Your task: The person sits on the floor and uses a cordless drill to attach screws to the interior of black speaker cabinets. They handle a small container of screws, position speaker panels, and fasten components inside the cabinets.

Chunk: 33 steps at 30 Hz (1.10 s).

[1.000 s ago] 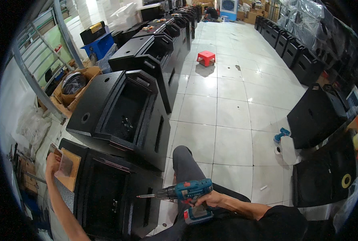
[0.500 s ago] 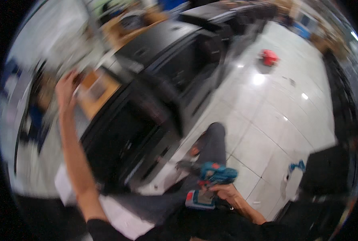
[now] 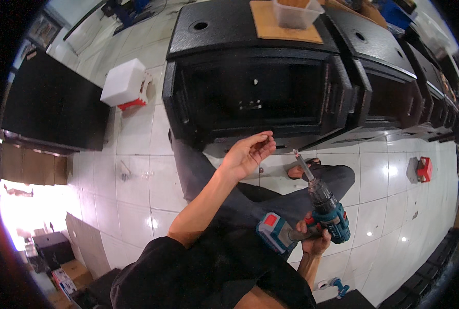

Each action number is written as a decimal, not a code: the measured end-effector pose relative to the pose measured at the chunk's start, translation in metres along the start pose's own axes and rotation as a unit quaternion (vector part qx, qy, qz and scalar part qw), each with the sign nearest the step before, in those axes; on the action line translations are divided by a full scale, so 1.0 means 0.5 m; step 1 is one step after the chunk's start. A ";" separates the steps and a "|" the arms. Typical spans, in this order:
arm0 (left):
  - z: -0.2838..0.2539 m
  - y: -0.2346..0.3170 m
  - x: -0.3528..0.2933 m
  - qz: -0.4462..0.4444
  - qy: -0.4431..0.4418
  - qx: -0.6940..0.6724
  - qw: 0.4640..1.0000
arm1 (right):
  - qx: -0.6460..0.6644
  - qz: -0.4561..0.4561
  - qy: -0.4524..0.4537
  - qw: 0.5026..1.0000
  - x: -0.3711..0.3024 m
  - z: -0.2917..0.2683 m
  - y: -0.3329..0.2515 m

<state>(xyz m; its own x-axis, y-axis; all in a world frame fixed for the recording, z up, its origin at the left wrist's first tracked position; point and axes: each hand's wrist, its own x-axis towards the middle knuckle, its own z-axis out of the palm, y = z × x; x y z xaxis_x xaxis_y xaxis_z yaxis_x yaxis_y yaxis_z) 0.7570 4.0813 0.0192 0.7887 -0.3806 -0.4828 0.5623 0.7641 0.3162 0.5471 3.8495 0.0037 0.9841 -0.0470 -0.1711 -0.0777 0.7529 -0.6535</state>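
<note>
- Hanging before the black cabinet [image 3: 281, 92], the left hand [image 3: 242, 158] is half curled; whether anything tiny is pinched cannot be told.
- Straight ahead, the cabinet is seen open-fronted; small pale pieces [image 3: 250, 105] are visible inside, though whether they are fastened is unclear.
- A clear tub [image 3: 297, 19] is set on a wooden board [image 3: 268, 26] on top.
- The drill [image 3: 332, 219] is gripped firmly by the right hand [image 3: 316, 241]; work is judged unfinished, its bit [image 3: 304, 167] seemingly apart from the cabinet.
</note>
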 end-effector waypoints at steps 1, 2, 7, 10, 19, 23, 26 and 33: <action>-0.006 -0.009 -0.003 0.008 0.006 0.007 1.000 | -0.005 0.009 0.000 1.000 -0.001 -0.005 -0.002; -0.011 -0.016 -0.008 0.016 0.012 0.013 1.000 | -0.004 0.019 0.005 1.000 -0.002 -0.008 -0.003; -0.017 -0.006 -0.034 0.076 -0.014 0.102 0.992 | 0.006 0.046 0.019 0.999 0.004 0.000 0.016; -0.024 0.002 -0.050 0.104 -0.005 0.207 0.973 | -0.017 0.061 0.008 0.998 0.010 0.010 0.020; -0.063 -0.004 -0.075 0.141 0.069 0.283 0.946 | -0.060 0.076 0.019 0.995 0.019 0.030 0.024; -0.087 -0.005 -0.079 0.121 0.074 0.186 0.972 | -0.078 0.071 0.022 0.994 0.025 0.028 0.027; -0.086 0.001 -0.086 0.115 0.090 0.179 0.973 | -0.071 0.079 0.014 0.994 0.030 0.017 0.030; -0.091 -0.001 -0.078 0.080 0.046 0.072 0.993 | -0.058 0.097 -0.006 0.994 0.043 0.018 0.027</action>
<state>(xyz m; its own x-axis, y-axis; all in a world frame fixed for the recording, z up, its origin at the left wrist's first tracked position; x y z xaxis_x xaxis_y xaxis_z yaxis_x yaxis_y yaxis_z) 0.7147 4.1195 0.0010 0.8484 -0.2054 -0.4878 0.4665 0.7257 0.5057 0.5686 3.8645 -0.0019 0.9509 0.1001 -0.2927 -0.2826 0.6665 -0.6899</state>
